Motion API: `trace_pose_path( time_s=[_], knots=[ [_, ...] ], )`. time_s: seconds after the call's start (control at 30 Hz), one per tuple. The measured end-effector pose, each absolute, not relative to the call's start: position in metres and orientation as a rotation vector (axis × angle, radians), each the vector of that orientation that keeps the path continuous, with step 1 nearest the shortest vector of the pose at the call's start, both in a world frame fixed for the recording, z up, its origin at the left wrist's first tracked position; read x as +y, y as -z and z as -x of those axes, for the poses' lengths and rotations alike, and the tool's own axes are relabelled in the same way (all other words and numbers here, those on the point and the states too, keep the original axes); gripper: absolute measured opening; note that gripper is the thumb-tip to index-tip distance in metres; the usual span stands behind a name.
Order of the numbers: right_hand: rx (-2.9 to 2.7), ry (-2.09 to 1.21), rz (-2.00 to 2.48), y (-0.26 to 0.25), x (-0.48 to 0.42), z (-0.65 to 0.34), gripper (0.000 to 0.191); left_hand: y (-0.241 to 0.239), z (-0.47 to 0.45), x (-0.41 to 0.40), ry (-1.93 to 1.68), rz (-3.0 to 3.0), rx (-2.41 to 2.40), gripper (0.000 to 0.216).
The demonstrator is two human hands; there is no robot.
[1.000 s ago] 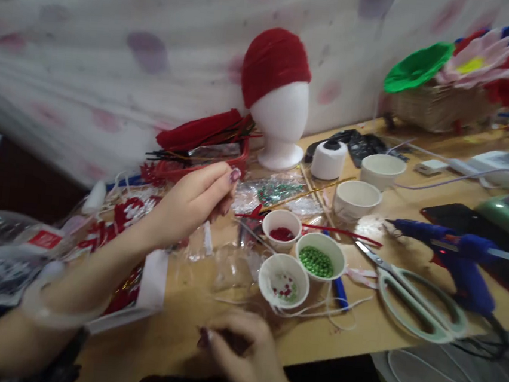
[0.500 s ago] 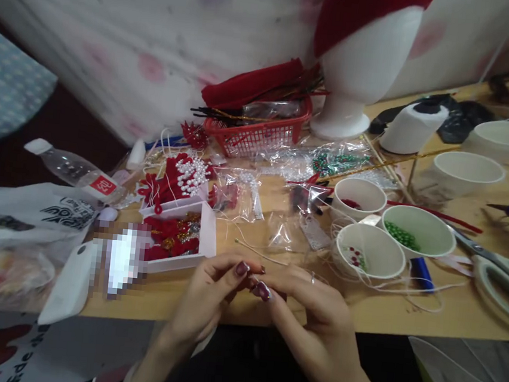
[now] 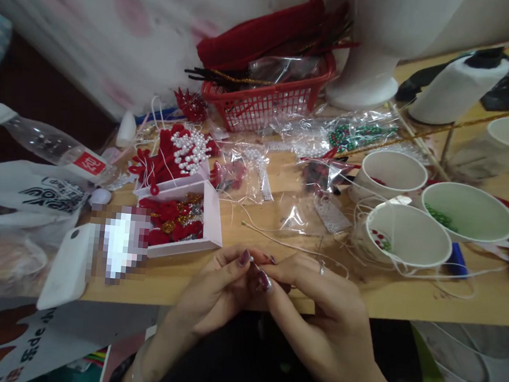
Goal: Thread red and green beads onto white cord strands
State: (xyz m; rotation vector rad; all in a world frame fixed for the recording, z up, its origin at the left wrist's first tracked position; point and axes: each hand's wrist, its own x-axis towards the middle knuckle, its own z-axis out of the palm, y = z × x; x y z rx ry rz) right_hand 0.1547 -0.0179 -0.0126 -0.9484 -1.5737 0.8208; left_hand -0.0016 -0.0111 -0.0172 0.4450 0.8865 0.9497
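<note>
My left hand (image 3: 220,287) and my right hand (image 3: 315,308) meet at the near edge of the wooden table (image 3: 428,304), fingertips pinched together. Between them runs a thin pale thread or wire (image 3: 276,241) that leads off across the table toward the paper cups. What sits right at the pinch is too small to make out. A white box of red and gold trinkets (image 3: 179,226) lies just left of my hands. Three paper cups stand to the right: one with a few red and green beads (image 3: 405,241), one with green beads (image 3: 468,214), one with red beads (image 3: 391,174).
A red basket (image 3: 267,99) with red fabric stands at the back, beside a white foam head base (image 3: 363,87) and a white thread spool (image 3: 457,90). Clear plastic bags (image 3: 316,209), a pearl-and-red ornament (image 3: 181,154), a plastic bottle (image 3: 47,144) and a white device (image 3: 67,269) lie around.
My left hand came down from mid-air to join my right hand at the table edge. The view has dropped and moved closer; the hands have stayed pinched together.
</note>
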Motion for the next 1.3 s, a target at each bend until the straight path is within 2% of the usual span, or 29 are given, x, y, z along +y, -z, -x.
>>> trace_pose_path(
  time_s=[0.6, 0.87, 0.97, 1.1, 1.3],
  knots=[
    [-1.541, -0.918, 0.904, 0.012, -0.018, -0.159, 0.022, 0.019, -0.001, -0.013, -0.896, -0.410, 0.864, 0.025],
    [-1.588, -0.922, 0.954, 0.014, -0.020, -0.164, 0.012, 0.016, 0.001, -0.012, -0.974, -0.702, 0.912, 0.012],
    [-1.631, -0.930, 0.935, 0.015, -0.018, -0.167, 0.015, 0.013, 0.003, -0.014, -1.003, -0.923, 0.971, 0.006],
    [-1.631, -0.993, 0.881, 0.017, -0.015, -0.169, 0.018, 0.013, 0.007, -0.017, -1.052, -1.165, 1.018, 0.013],
    [-1.561, -1.029, 0.841, 0.022, -0.012, -0.166, 0.023, 0.020, 0.009, -0.016, -1.126, -1.201, 1.103, 0.008]
  ],
)
